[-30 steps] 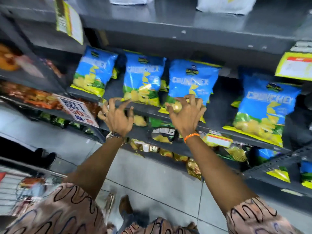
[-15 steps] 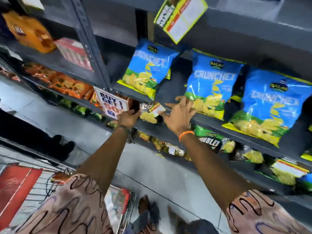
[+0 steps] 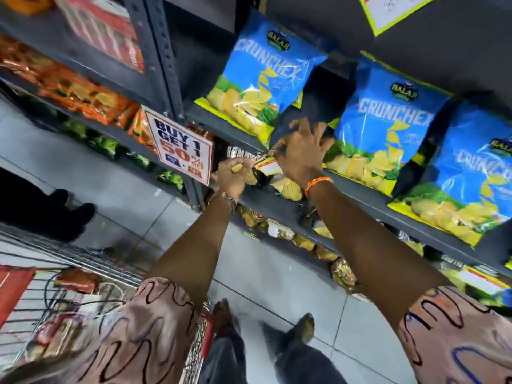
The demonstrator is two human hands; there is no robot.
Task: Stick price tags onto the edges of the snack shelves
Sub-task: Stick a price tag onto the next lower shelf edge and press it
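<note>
A small yellow, red and white price tag point(image 3: 268, 167) is held against the front edge of the dark grey snack shelf point(image 3: 374, 205), just below a blue Crunchex chip bag point(image 3: 263, 76). My left hand point(image 3: 231, 177) pinches the tag's left end. My right hand point(image 3: 300, 153), with an orange band at the wrist, pinches its right end while the other fingers spread over the shelf edge. Both hands are at the left end of the shelf, near the upright post point(image 3: 163, 56).
A "Buy 1 Get 1 50%" sign point(image 3: 181, 146) hangs left of my hands. More blue Crunchex bags point(image 3: 388, 126) line the shelf to the right. A wire shopping cart point(image 3: 55, 286) stands at lower left, on the tiled floor point(image 3: 133, 206). Another yellow tag point(image 3: 388, 9) hangs above.
The view has swung left along the shelf. My hands moved from pressing on the shelf edge mid-shelf to its left end, where both now hold a price tag.
</note>
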